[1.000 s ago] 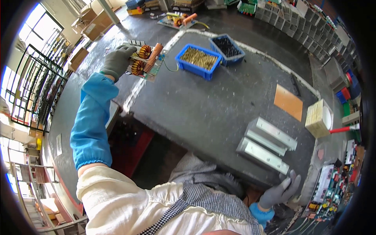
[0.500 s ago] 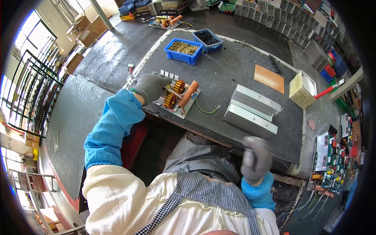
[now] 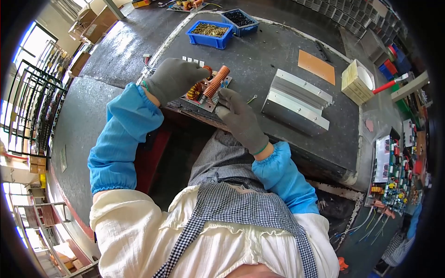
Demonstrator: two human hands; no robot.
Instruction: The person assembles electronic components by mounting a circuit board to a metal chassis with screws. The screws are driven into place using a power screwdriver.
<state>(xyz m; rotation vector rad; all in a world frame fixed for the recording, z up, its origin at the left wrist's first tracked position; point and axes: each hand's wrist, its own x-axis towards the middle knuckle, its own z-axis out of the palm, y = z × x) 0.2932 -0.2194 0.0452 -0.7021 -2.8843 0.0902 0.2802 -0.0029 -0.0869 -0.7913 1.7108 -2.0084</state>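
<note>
A circuit board [image 3: 206, 104] lies near the table's front edge, carrying yellow-brown ring coils [image 3: 195, 91] and a long copper coil [image 3: 216, 82]. My left hand [image 3: 174, 81], in a grey glove, closes over the board's left part. Its fingertips reach the upper ring coil and hide much of that side. From the right, my gloved right hand [image 3: 242, 119] holds the board's right edge, its fingers bent beside the copper coil and the thumb nearer me. A green wire's ring end [image 3: 252, 98] shows beyond this hand; the rest of the wire is covered.
A finned aluminium heat sink [image 3: 296, 102] stands to the right. Behind are a blue bin [image 3: 209, 42] of brass-coloured parts and another bin [image 3: 240, 31] of black parts. A copper-coloured plate [image 3: 316, 67] and a box with a white roll [image 3: 357, 81] lie at the far right.
My right hand has come from the table's front edge, left and forward, to the board's right side. My left hand has shifted farther over the board. The view has tilted; the board stays put.
</note>
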